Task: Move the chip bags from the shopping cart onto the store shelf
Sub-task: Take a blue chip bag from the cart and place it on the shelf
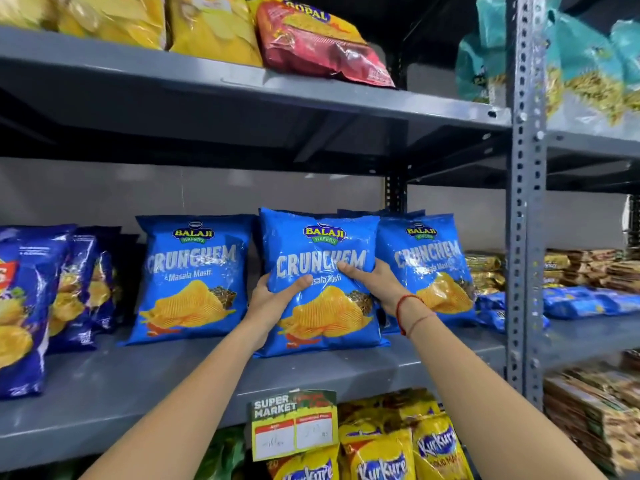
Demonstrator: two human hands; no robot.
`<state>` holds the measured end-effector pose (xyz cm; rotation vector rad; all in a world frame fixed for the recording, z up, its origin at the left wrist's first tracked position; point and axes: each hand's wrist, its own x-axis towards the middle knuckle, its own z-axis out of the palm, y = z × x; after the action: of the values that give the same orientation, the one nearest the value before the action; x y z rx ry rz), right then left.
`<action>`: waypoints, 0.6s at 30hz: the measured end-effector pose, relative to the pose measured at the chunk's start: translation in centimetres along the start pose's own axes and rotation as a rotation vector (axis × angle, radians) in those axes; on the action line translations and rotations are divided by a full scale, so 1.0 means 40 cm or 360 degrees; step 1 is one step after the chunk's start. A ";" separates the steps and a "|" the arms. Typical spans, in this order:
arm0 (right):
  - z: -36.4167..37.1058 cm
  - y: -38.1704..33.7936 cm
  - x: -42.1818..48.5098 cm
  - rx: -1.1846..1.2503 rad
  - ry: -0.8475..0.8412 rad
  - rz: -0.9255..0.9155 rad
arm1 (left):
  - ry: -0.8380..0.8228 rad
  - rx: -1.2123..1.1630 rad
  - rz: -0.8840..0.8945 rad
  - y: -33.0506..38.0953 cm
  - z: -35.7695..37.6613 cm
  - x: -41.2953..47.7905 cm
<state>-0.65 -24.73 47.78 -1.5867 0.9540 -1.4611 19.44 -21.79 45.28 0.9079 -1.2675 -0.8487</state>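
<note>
Both hands grip one blue Balaji Crunchem Masala Masti bag [320,282], upright, its bottom edge touching the grey middle shelf [138,386]. Left hand [273,299] clasps the bag's left edge, thumb across the front near the printed flavour name, fingers hidden behind. Right hand [372,284] clasps the right edge, thumb laid over the front at the end of the "CRUNCHEM" lettering, fingers hidden behind the bag. A red thread bracelet [403,311] circles the right wrist. Both forearms reach up from the bottom of the frame.

The held bag stands between two matching ones: a left Crunchem bag [192,278], upright and just beside it with a narrow gap, and a right Crunchem bag [429,265], partly overlapped by the held bag and the right hand. More blue bag tops show behind these. Far left on the same shelf, dark blue chip bags [31,306] lean in a row.

Upper shelf carries yellow chip bags [211,29] and a red Gopal bag [318,43]. A Super Market price tag [294,424] hangs off the middle shelf's front lip. Below it, yellow Kurkure bags [408,448]. A perforated steel upright [524,202] divides off the right bay, holding teal bags [588,64] up top and small stacked packets [571,271], type unclear.
</note>
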 end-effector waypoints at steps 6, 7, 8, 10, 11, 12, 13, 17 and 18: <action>-0.055 0.117 -0.042 -0.0311 0.0382 0.0179 | 0.0067 0.0230 -0.0216 -0.098 0.066 -0.026; -0.046 0.105 -0.045 -0.0386 0.0411 0.0136 | 0.0163 0.0334 -0.0173 -0.088 0.060 -0.021; -0.039 0.092 -0.048 -0.0445 0.0448 0.0103 | 0.0270 0.0461 -0.0092 -0.076 0.057 -0.019; -0.032 0.068 -0.061 -0.0533 0.0523 -0.0007 | 0.0439 0.0713 0.0194 -0.044 0.059 -0.033; -0.032 0.054 -0.074 -0.0551 0.0552 -0.0076 | 0.0499 0.0778 0.0368 -0.028 0.063 -0.050; -0.033 0.036 -0.092 -0.0530 0.0581 -0.0144 | 0.0555 0.0795 0.0544 -0.012 0.068 -0.069; -0.036 0.019 -0.112 -0.0486 0.0608 -0.0203 | 0.0592 0.0786 0.0717 0.004 0.075 -0.087; -0.078 0.038 -0.264 -0.0375 0.0752 -0.0300 | 0.0334 0.0717 0.1057 -0.014 0.153 -0.217; -0.094 0.062 -0.310 -0.0366 0.0791 -0.0290 | 0.0243 0.0691 0.1073 -0.037 0.178 -0.252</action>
<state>-5.28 -14.76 40.45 -1.5282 1.3232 -1.9889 11.20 -13.88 40.37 0.7777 -1.5163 0.0292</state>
